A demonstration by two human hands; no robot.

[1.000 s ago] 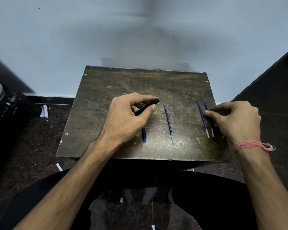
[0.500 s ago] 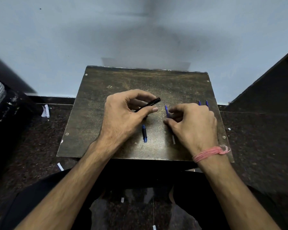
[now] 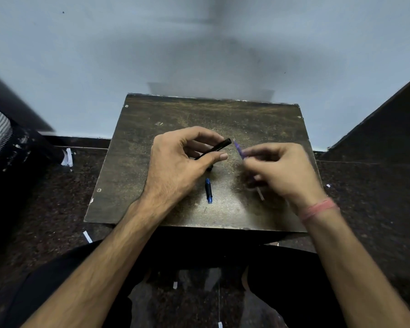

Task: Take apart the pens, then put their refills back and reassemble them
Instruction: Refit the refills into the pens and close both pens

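Fingers of the right hand (image 3: pixel 284 172) pinch the thin, light, bendy refill (image 3: pixel 238 149) mid-length; the left hand (image 3: pixel 178 164) clamps the stiff black barrel (image 3: pixel 214 149), best held near its mouth.

Head view looks down, close over the table (image 3: pixel 137 185).

Beyond your hands you face a pale blue-grey wall (image 3: pixel 199 43), under them sits a worn dark wooden table (image 3: pixel 152 119), and below and to both sides spreads a dark speckled floor (image 3: pixel 57 204) with scattered white paper scraps (image 3: pixel 68 157).
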